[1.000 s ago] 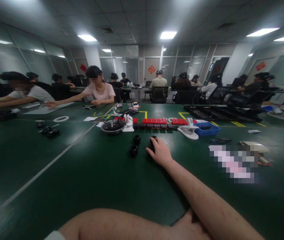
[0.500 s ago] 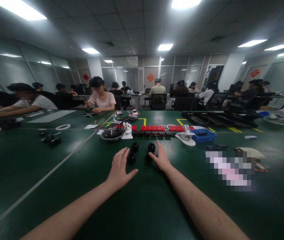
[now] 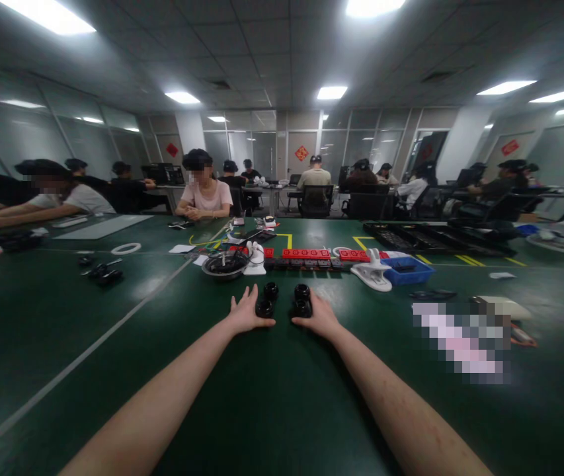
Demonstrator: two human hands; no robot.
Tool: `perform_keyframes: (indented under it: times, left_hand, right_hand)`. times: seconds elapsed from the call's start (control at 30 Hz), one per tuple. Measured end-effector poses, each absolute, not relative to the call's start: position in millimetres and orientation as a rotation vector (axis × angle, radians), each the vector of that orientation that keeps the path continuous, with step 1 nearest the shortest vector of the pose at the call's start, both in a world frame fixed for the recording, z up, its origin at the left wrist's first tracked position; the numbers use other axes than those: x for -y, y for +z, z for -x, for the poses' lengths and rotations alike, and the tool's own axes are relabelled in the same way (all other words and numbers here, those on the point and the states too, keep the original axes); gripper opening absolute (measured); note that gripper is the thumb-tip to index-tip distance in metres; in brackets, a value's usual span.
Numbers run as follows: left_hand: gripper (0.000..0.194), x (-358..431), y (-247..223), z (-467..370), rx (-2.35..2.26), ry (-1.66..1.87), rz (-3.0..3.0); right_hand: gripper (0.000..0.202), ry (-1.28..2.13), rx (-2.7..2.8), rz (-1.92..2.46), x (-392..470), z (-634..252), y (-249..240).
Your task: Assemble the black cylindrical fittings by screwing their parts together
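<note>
Two small black round pieces with ring-like tops stand one behind the other on the green table on the left, a far one (image 3: 270, 290) and a near one (image 3: 264, 308). A similar pair, far (image 3: 302, 291) and near (image 3: 301, 308), stands just to the right across a narrow gap. My left hand (image 3: 246, 312) is open beside the left pair, its fingers spread, its thumb in front of the near piece. My right hand (image 3: 320, 316) curls round the near right piece, thumb across its front; some fingertips are hidden behind the pieces.
Beyond my hands lie red and black socket strips (image 3: 306, 254), a metal bowl of cables (image 3: 223, 264), a white clip stand (image 3: 373, 272) and a blue tray (image 3: 408, 271). Loose black parts (image 3: 106, 272) lie left. A co-worker (image 3: 205, 192) sits across the table.
My left hand has come down and forward to the near left black piece. My right thumb has moved down to the front of the near right piece. The black pieces stay put.
</note>
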State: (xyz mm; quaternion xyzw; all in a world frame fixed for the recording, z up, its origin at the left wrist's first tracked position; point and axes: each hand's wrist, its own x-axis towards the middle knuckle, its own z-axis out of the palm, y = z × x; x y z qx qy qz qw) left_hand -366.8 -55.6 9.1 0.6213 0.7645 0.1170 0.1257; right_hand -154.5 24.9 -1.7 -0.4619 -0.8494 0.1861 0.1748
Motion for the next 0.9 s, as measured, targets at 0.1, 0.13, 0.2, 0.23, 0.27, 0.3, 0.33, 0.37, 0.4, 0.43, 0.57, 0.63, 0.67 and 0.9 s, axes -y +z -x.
perform_keyframes:
  times: [0.1,0.13,0.2,0.23,0.27,0.3,0.33,0.37,0.4,0.43,0.57,0.63,0.67,0.9]
  left_hand:
    - [0.108,50,8,364,-2.160,0.328,-1.835]
    - [0.105,48,8,362,-2.141,0.332,-1.845]
    - [0.100,43,8,360,-2.121,0.348,-1.859]
    - [0.098,41,8,359,-2.122,0.360,-1.860]
    - [0.096,39,8,358,-2.130,0.371,-1.857]
    - [0.095,36,7,357,-2.142,0.377,-1.851]
    - [0.094,33,7,356,-2.159,0.379,-1.844]
    - [0.094,31,7,355,-2.180,0.378,-1.836]
    - [0.094,28,6,354,-2.207,0.378,-1.828]
    - [0.094,26,6,353,-2.234,0.379,-1.820]
    - [0.092,19,3,346,-2.296,0.396,-1.815]
    - [0.091,17,2,342,-2.304,0.404,-1.815]
    - [0.091,16,1,341,-2.310,0.410,-1.812]
    - [0.100,23,-1,365,-2.126,0.506,-1.795]
  right_hand:
    - [0.101,0.513,2.445,1.294,-27,156,-4]
    - [0.102,0.507,2.453,1.301,-28,157,-4]
    - [0.101,0.494,2.463,1.328,-31,158,-7]
    - [0.100,0.487,2.466,1.348,-33,159,-8]
    - [0.098,0.479,2.468,1.369,-35,159,-9]
    - [0.096,0.472,2.471,1.390,-37,160,-10]
    - [0.094,0.466,2.475,1.410,-38,161,-10]
    - [0.093,0.461,2.482,1.428,-40,161,-11]
    - [0.092,0.457,2.490,1.444,-42,162,-11]
    - [0.091,0.454,2.498,1.458,-43,162,-11]
    - [0.084,0.444,2.525,1.504,-48,164,-9]
    - [0.082,0.442,2.537,1.515,-50,165,-9]
    - [0.082,0.441,2.542,1.518,-51,165,-8]
    - [0.107,0.455,2.604,1.455,-50,154,-7]
